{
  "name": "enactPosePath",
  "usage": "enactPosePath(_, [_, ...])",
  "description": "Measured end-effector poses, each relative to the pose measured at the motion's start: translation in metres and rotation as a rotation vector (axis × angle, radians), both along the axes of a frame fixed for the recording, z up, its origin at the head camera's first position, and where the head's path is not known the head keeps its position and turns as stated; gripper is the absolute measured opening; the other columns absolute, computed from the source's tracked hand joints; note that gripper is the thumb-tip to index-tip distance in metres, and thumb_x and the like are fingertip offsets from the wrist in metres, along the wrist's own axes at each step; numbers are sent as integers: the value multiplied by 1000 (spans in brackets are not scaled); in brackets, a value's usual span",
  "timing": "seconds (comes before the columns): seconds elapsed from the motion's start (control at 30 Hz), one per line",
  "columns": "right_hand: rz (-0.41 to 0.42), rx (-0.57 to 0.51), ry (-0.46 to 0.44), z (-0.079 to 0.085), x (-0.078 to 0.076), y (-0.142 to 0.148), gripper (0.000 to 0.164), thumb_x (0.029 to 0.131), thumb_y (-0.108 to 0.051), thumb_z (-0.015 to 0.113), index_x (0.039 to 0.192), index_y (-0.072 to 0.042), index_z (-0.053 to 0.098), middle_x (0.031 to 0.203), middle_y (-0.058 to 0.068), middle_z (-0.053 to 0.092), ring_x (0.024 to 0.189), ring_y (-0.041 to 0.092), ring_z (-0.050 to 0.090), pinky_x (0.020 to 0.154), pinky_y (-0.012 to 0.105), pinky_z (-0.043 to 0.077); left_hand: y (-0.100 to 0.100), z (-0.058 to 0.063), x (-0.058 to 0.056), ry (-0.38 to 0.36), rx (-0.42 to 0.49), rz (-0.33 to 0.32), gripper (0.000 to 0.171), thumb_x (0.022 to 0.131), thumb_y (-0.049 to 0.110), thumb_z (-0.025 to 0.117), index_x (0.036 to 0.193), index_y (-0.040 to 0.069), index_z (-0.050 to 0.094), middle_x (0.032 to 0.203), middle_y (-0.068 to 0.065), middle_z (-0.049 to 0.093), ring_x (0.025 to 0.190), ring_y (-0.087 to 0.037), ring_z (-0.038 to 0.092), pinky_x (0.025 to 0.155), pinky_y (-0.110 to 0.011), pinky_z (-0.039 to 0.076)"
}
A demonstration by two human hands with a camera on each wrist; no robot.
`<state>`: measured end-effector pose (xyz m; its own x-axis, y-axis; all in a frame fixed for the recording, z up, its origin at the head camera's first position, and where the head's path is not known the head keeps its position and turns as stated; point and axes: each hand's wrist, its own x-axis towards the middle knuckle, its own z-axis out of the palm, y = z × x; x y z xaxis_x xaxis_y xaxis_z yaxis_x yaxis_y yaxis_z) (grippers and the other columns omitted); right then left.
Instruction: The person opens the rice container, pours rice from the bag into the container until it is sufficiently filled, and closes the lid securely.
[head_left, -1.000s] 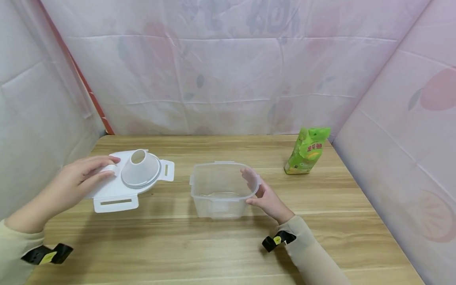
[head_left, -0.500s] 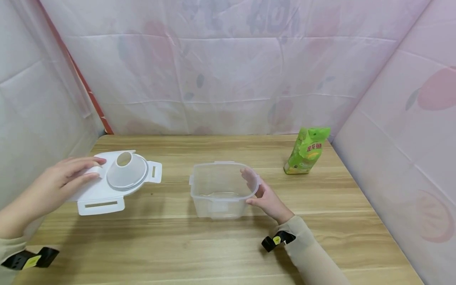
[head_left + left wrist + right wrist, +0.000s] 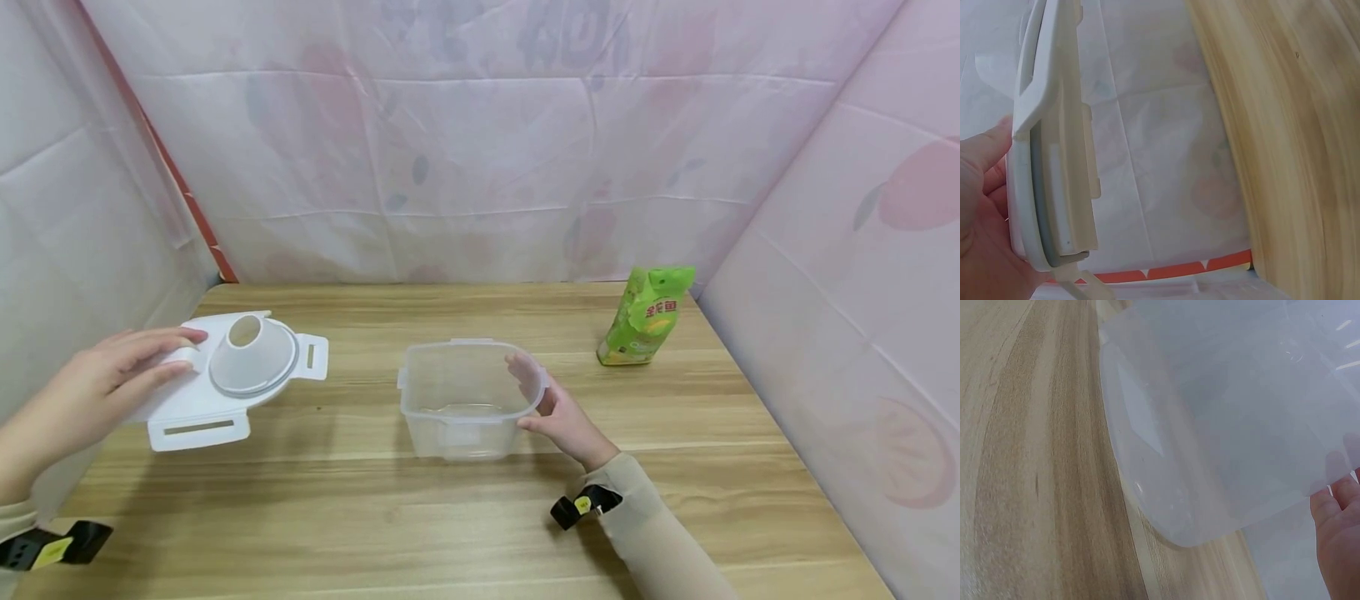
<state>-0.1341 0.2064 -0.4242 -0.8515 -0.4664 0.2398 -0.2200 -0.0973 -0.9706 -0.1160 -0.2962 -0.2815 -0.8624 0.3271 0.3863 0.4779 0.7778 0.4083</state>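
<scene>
Left hand (image 3: pixel 105 379) has thumb & fingers clamped on a flat white plastic lid (image 3: pixel 206 400), nr a raised white tab (image 3: pixel 182 358) at its L end; lid's held up off the wood-grain table (image 3: pixel 450 533), L of container. Slotted white flaps (image 3: pixel 202 440) stick out from lid's edges; on top, a hollow pale-grey plastic cone (image 3: pixel 253 367), round opening up. Right hand (image 3: pixel 564 429) is clamped on the R end of a clear, open-topped plastic container (image 3: pixel 450 439), thumb at front, fingertips seen thru the wall. Container sits upright mid-table, inner base visible from above. Green plastic bag (image 3: pixel 648 321) w/ red printed characters stands toward back R; contents hidden.

Lid's L end is covered by left hand. L beige sleeve (image 3: pixel 17 518) & black wrist cam (image 3: pixel 84 542) cut off at frame edge. Small print on bag too blurry to read. L wrist view gets lid edge-on, w/ dark grey seal (image 3: pixel 1040 181); R wrist view crops both container & right hand.

Table: light brown. Room: creased whitish fabric (image 3: pixel 480 167) w/ faded fruit prints behind, similar sheets both sides, red strip (image 3: pixel 183 192) along back L corner.
</scene>
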Motion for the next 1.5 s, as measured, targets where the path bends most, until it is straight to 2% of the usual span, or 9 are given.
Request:
enactPosePath(0.2, [3, 9, 5, 0, 0, 0, 85, 81, -11, 72, 148, -10, 20, 152, 14, 21, 139, 26, 17, 108, 22, 21, 0, 4, -8, 25, -16, -7, 23, 84, 6, 68, 107, 13, 68, 112, 37, 47, 97, 13, 40, 76, -2, 25])
enactPosePath(0.5, [-5, 3, -2, -1, 1, 2, 84, 81, -4, 71, 148, -8, 20, 151, 15, 21, 138, 26, 18, 107, 22, 21, 1, 7, -27, 76, -39, -64, 20, 83, 5, 68, 103, 9, 67, 110, 39, 46, 102, 19, 38, 82, -1, 23])
enactPosePath(0.83, [-1, -16, 2, -2, 2, 1, 85, 80, -7, 72, 148, -7, 21, 151, 17, 22, 138, 24, 20, 108, 23, 22, 1, 5, -47, 48, -61, -38, 20, 82, 9, 70, 101, 13, 68, 107, 25, 57, 100, 23, 36, 81, -1, 23])
enactPosePath(0.93, [6, -29, 0, -2, 3, 1, 83, 81, -2, 70, 147, -5, 21, 151, 18, 22, 138, 24, 20, 108, 22, 21, 2, 6, -50, 36, -76, -41, 20, 82, 10, 70, 102, 13, 68, 109, 19, 60, 102, 23, 34, 81, -2, 23])
enactPosePath(1.13, [2, -35, -5, -1, 3, 1, 80, 81, 4, 67, 146, -4, 22, 150, 18, 22, 138, 24, 21, 107, 21, 21, 3, 10, -57, 37, -75, -58, 22, 82, 10, 70, 105, 11, 67, 113, 19, 57, 104, 18, 35, 84, -4, 23])
enactPosePath(1.3, [-8, -25, -8, -1, 3, 1, 81, 81, -2, 69, 147, -5, 22, 151, 17, 22, 138, 23, 21, 108, 22, 21, 1, 13, -63, 26, -75, -58, 26, 85, 11, 67, 111, 8, 65, 126, -10, 57, 115, 16, 30, 99, -13, 23])
enactPosePath(1.37, [-6, -25, -1, -2, 3, 1, 81, 82, -4, 70, 147, -5, 22, 151, 17, 22, 138, 23, 21, 108, 23, 21, 0, 14, -66, 27, -77, -51, 26, 85, 10, 67, 111, 7, 64, 125, -18, 56, 117, 14, 30, 100, -15, 24])
enactPosePath(1.47, [-2, -25, 3, -2, 2, 0, 81, 82, -7, 71, 147, -5, 22, 151, 16, 23, 138, 23, 21, 108, 23, 21, -1, 13, -70, 32, -108, -14, 25, 85, 11, 67, 110, 8, 65, 119, -17, 60, 116, -1, 43, 95, -20, 31])
enactPosePath(1.5, [-1, -26, 5, -2, 2, 0, 81, 82, -8, 70, 147, -5, 22, 151, 16, 23, 138, 23, 21, 108, 23, 21, -1, 13, -71, 28, -114, -11, 25, 85, 10, 67, 110, 7, 65, 118, -16, 60, 114, -10, 47, 93, -25, 34])
